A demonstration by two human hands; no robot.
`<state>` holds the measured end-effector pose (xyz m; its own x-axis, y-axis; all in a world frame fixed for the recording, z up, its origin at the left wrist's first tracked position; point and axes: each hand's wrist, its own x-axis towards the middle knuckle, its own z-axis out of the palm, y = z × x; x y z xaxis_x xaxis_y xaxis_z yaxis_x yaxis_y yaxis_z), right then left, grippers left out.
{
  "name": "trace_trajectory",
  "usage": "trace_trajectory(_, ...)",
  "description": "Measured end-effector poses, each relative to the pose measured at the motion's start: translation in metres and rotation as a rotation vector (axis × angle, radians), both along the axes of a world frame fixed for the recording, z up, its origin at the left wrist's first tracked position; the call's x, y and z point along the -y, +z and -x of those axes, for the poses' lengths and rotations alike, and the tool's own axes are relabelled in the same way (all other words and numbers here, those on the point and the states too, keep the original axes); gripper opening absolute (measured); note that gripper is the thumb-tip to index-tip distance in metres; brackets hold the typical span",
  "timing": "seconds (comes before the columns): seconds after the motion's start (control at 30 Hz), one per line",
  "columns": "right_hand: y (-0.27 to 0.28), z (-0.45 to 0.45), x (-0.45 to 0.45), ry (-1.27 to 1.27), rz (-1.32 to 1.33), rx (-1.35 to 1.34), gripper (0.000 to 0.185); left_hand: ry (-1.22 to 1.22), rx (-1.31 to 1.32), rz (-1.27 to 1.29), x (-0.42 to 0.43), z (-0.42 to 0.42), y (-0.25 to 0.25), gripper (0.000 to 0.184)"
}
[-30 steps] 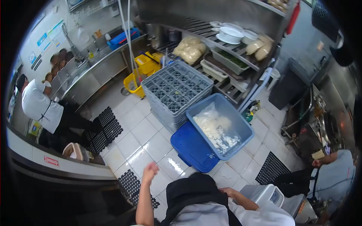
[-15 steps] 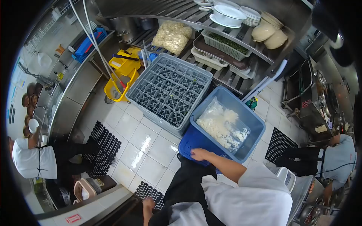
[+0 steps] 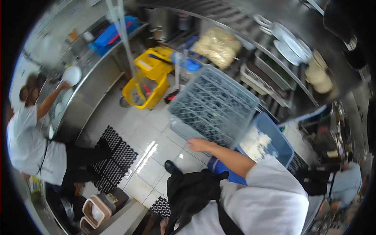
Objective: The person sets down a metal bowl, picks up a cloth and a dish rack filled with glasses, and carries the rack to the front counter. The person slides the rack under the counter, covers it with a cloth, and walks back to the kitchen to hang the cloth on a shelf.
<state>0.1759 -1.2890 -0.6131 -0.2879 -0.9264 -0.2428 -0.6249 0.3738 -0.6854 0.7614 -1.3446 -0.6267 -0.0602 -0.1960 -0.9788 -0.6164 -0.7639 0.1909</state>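
Observation:
My right hand point(image 3: 199, 145) is stretched out over the tiled floor, beside the near side of a grey glass rack point(image 3: 176, 127). Its fingers look loosely curled, with nothing visible in them. Below my right forearm a blue lidded bin point(image 3: 221, 166) stands partly hidden. To the right, a blue-grey tub point(image 3: 282, 147) holds white rice-like food point(image 3: 254, 143), partly covered by my arm and sleeve. Only a small part of my left hand point(image 3: 163, 226) shows at the bottom edge, and its fingers are hidden.
A yellow mop bucket point(image 3: 150, 96) with upright handles stands ahead left. Metal shelves hold a bag of pale food point(image 3: 217, 47), trays and dishes point(image 3: 291, 45). One person point(image 3: 35, 149) works at the left sink, another point(image 3: 346, 184) at the right. Black mats point(image 3: 113, 158) lie on wet-looking tiles.
The view has turned left, so the rack and tub sit farther right. My right hand has moved from over the blue bin to beside the rack. The left person now reaches toward a white bowl.

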Motion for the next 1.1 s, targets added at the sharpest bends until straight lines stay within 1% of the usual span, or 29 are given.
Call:
trace_trajectory(0.03, 0.022, -0.003, -0.006, -0.052, -0.119, 0.015, 0.026, 0.027, -0.065, 0.040, 0.040, 0.007, -0.008, 0.022)
trace_trajectory(0.07, 0.013, -0.005, -0.012, -0.045, -0.190, -0.021, 0.024, 0.075, -0.127, 0.104, 0.080, 0.016, -0.017, 0.022)
trace_trajectory(0.1, 0.006, -0.008, -0.018, -0.006, -0.368, -0.067, 0.023, 0.159, -0.169, 0.185, 0.122, 0.029, -0.025, 0.022)
trace_trajectory(0.13, -0.011, -0.012, -0.028, -0.002, -0.476, -0.096, 0.025, 0.288, -0.134, 0.339, 0.168, 0.052, -0.037, 0.019)
trace_trajectory(0.17, -0.047, -0.012, -0.042, 0.237, -0.489, -0.198, 0.030, 0.310, -0.254, 0.387, 0.224, 0.069, -0.051, 0.019)
trace_trajectory(0.2, -0.027, -0.017, -0.047, 0.434, -0.442, -0.199, 0.034, 0.250, -0.202, 0.531, 0.275, 0.102, -0.052, 0.021)
trace_trajectory(0.23, 0.001, -0.032, -0.044, 0.219, -0.616, -0.073, 0.040, 0.201, -0.212, 0.653, 0.316, 0.133, -0.039, 0.025)
trace_trajectory(0.27, 0.031, -0.043, -0.032, 0.197, -0.737, -0.017, 0.046, 0.138, -0.282, 0.696, 0.360, 0.162, -0.033, 0.028)
trace_trajectory(0.3, 0.053, -0.048, -0.016, 0.168, -0.858, 0.042, 0.052, 0.040, -0.366, 0.803, 0.393, 0.197, -0.011, 0.030)
trace_trajectory(0.33, 0.045, -0.050, -0.009, 0.170, -0.860, 0.040, 0.052, 0.018, -0.436, 0.820, 0.424, 0.238, 0.013, 0.033)
trace_trajectory(0.37, 0.032, -0.062, -0.008, -0.364, -0.806, 0.472, 0.056, -0.060, -0.465, 0.867, 0.450, 0.276, 0.035, 0.035)
trace_trajectory(0.4, 0.022, -0.067, -0.002, -0.895, -0.684, 0.895, 0.061, -0.139, -0.488, 0.914, 0.473, 0.306, 0.053, 0.037)
trace_trajectory(0.43, 0.021, -0.066, 0.017, -0.886, -0.687, 0.894, 0.061, -0.133, -0.483, 0.917, 0.494, 0.333, 0.065, 0.037)
trace_trajectory(0.47, 0.021, -0.066, 0.040, -0.908, -0.518, 1.068, 0.063, -0.227, -0.527, 0.925, 0.515, 0.360, 0.075, 0.038)
trace_trajectory(0.5, 0.018, -0.058, 0.067, -0.912, -0.427, 1.150, 0.065, -0.322, -0.574, 0.933, 0.531, 0.382, 0.083, 0.039)
trace_trajectory(0.53, 0.015, -0.050, 0.093, -0.913, -0.338, 1.236, 0.066, -0.318, -0.571, 0.939, 0.542, 0.398, 0.092, 0.039)
trace_trajectory(0.6, -0.002, -0.026, 0.152, -0.803, -0.299, 1.078, 0.063, -0.446, -0.585, 0.893, 0.565, 0.424, 0.104, 0.039)
trace_trajectory(0.63, -0.010, -0.006, 0.183, -0.739, -0.283, 0.994, 0.062, -0.468, -0.579, 0.890, 0.574, 0.431, 0.108, 0.040)
trace_trajectory(0.67, -0.020, 0.016, 0.213, -0.666, -0.272, 0.911, 0.060, -0.442, -0.565, 0.897, 0.586, 0.434, 0.107, 0.040)
trace_trajectory(0.73, -0.064, 0.072, 0.257, -0.554, -0.292, 0.822, 0.059, -0.426, -0.508, 0.831, 0.597, 0.427, 0.103, 0.039)
trace_trajectory(0.8, -0.131, 0.136, 0.310, -0.218, -0.588, 0.701, 0.043, -0.355, -0.451, 0.806, 0.606, 0.419, 0.122, 0.041)
trace_trajectory(0.83, -0.075, 0.151, 0.351, -0.341, -0.498, 0.736, 0.035, -0.243, -0.460, 0.766, 0.610, 0.414, 0.132, 0.041)
trace_trajectory(0.87, 0.005, 0.164, 0.401, -0.455, -0.399, 0.769, 0.028, -0.128, -0.475, 0.725, 0.613, 0.411, 0.134, 0.042)
trace_trajectory(0.9, 0.011, 0.182, 0.441, -0.405, -0.309, 0.669, 0.028, -0.031, -0.469, 0.695, 0.620, 0.404, 0.131, 0.043)
trace_trajectory(0.93, 0.015, 0.202, 0.480, -0.361, -0.222, 0.560, 0.028, 0.082, -0.419, 0.692, 0.622, 0.402, 0.137, 0.039)
trace_trajectory(1.0, 0.031, 0.248, 0.561, 0.015, -0.166, 0.367, 0.034, 0.214, -0.386, 0.721, 0.636, 0.392, 0.132, 0.036)
trace_trajectory(1.03, 0.038, 0.259, 0.596, -0.012, -0.091, 0.301, 0.035, 0.222, -0.290, 0.702, 0.645, 0.390, 0.135, 0.035)
trace_trajectory(1.07, 0.042, 0.264, 0.629, -0.040, -0.012, 0.237, 0.036, 0.275, -0.329, 0.761, 0.655, 0.387, 0.131, 0.036)
trace_trajectory(1.1, 0.047, 0.263, 0.646, -0.022, -0.022, 0.235, 0.036, 0.295, -0.322, 0.756, 0.663, 0.385, 0.126, 0.036)
